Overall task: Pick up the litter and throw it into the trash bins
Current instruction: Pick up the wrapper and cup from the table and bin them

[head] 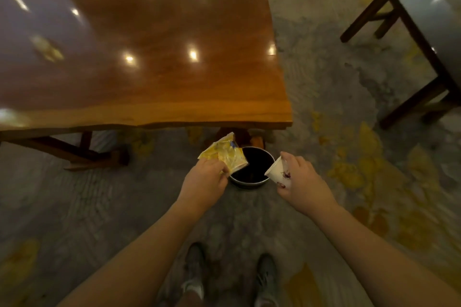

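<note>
A round trash bin (249, 183) with a dark inside and a metal rim stands on the carpet just below the table's near right corner. My left hand (205, 178) grips a crumpled yellow wrapper (224, 154), whose lower edge hangs over the bin's left rim. My right hand (300, 182) holds a white paper cup (278, 171) tipped on its side, its mouth facing left over the bin's right rim. Another yellow piece of litter (47, 48) lies blurred on the left part of the tabletop.
A glossy wooden table (162, 45) fills the upper left, its legs reaching the floor left of the bin. A dark-framed chair or side table (419, 40) stands at the upper right. Patterned grey and yellow carpet lies all around. My two shoes (232, 279) are at the bottom.
</note>
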A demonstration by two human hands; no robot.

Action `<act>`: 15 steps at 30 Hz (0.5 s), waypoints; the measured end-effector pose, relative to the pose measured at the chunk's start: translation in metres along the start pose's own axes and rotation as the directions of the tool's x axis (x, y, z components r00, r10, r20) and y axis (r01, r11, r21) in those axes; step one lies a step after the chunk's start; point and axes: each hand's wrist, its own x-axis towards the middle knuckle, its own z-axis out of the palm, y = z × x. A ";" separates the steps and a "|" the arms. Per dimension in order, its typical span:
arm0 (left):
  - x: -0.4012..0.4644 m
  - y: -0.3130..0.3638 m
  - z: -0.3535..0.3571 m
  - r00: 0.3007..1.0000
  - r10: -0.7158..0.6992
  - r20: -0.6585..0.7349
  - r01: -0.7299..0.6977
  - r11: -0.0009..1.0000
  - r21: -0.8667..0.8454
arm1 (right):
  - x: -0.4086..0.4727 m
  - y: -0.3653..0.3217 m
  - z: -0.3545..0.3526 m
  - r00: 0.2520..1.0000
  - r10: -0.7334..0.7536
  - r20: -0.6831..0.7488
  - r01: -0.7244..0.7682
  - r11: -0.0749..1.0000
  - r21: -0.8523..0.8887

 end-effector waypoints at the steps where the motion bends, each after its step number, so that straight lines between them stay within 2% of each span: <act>1: 0.010 -0.011 0.016 1.000 -0.010 0.014 0.010 1.000 -0.006 | 0.011 0.005 0.014 1.000 0.016 0.008 -0.016 1.000 -0.003; 6: 0.048 -0.055 0.089 0.995 -0.043 0.090 0.048 0.997 -0.060 | 0.061 0.026 0.072 0.996 0.085 0.019 -0.086 0.996 0.008; 15: 0.121 -0.109 0.219 0.972 0.018 0.236 -0.009 0.999 -0.037 | 0.145 0.084 0.178 0.987 0.155 0.031 -0.157 0.986 0.053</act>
